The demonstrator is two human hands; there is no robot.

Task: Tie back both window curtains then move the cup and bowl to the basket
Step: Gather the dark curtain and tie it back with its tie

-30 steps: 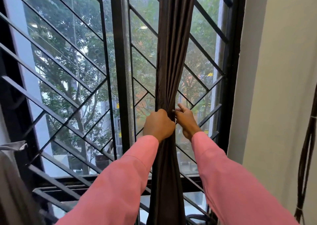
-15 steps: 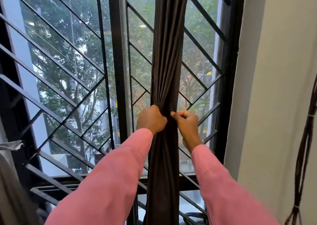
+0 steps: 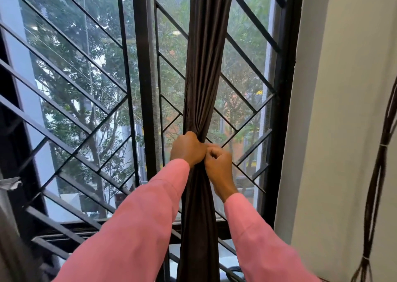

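A dark brown curtain [image 3: 204,71] hangs gathered into a narrow bunch in front of the right window pane. My left hand [image 3: 187,149] is clenched around the bunch at mid height. My right hand [image 3: 219,163] presses against it from the right, fingers curled tight on the fabric beside my left fist. Both arms wear pink sleeves. Cup, bowl and basket are out of view. A grey cloth edge [image 3: 8,206], perhaps the other curtain, shows at the far left.
Black diagonal window bars [image 3: 86,84] and a thick centre frame post [image 3: 144,88] stand behind the curtain. A cream wall [image 3: 348,110] is on the right, with a bundle of dark cords [image 3: 380,165] hanging along it.
My right hand has closed from a pinch into a fist and moved in against my left hand on the curtain. The view shifted slightly right.
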